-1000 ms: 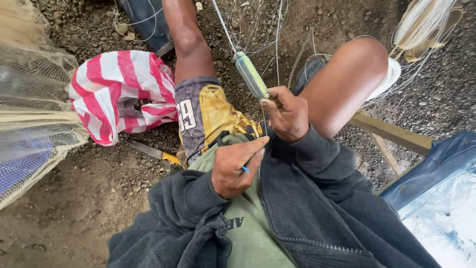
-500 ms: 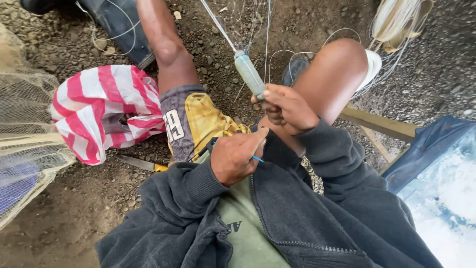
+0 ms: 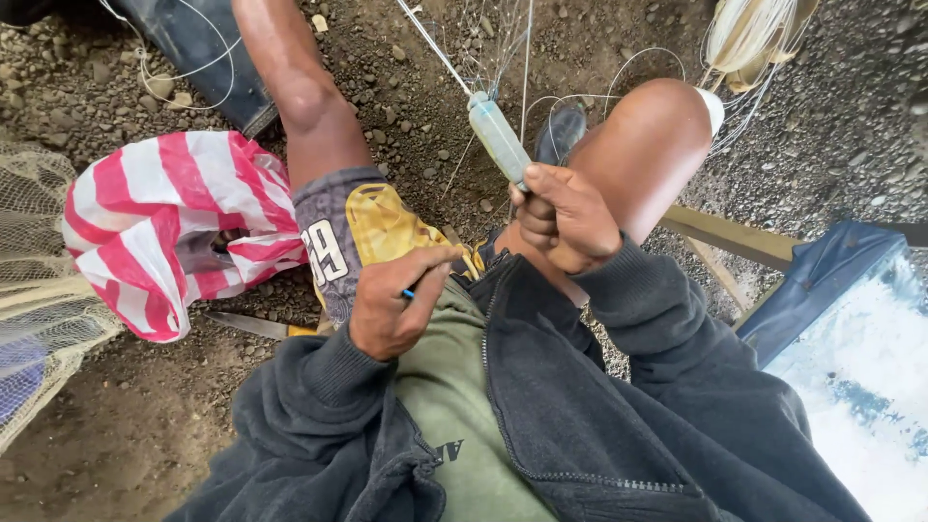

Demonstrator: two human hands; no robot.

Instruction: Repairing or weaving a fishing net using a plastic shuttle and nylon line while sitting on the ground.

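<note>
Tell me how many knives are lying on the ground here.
1. A knife lies on the dirt beside the red-and-white striped bag, left of the left hand; others may be hidden.

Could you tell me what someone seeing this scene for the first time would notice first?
Probably the red-and-white striped bag, lying on the gravel ground at the left beside the person's thigh. At centre, the right hand closes its grip on a pale green float strung on thin net line, while the left hand pinches a small blue tool against the lap. A heap of pale netting fills the left edge.
</note>
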